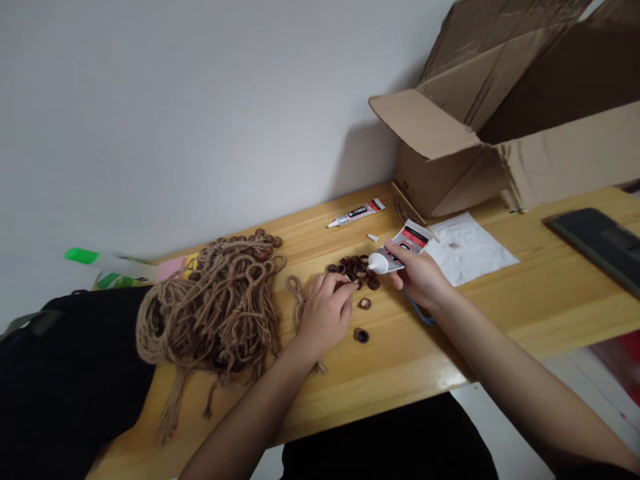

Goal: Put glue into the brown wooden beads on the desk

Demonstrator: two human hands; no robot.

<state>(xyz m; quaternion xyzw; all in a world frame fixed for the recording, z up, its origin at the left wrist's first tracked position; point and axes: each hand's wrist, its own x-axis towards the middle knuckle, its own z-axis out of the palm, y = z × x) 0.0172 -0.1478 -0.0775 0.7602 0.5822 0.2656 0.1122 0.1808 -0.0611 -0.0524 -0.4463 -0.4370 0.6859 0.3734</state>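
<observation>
In my right hand (420, 270) is a glue tube (407, 243), tilted with its white nozzle to the left, over the edge of a small pile of brown hollow shell pieces (356, 267). My left hand (327, 308) is at the front of this pile with its fingers pinched together; what lies between the fingertips is hard to see. Two loose shell pieces, a pale-edged one (365, 303) and a dark-centred one (361, 335), lie on the table nearer to me. A looped twine cord (296, 293) lies partly under my left hand.
A big heap of knotted twine (215, 313) covers the left of the wooden table (320, 413), with round brown nuts (260, 240) behind. A second glue tube (357, 213), a small white cap (373, 237), a white sheet (470, 253), an open cardboard box (445, 180) and a dark phone-like slab (600, 243) lie around.
</observation>
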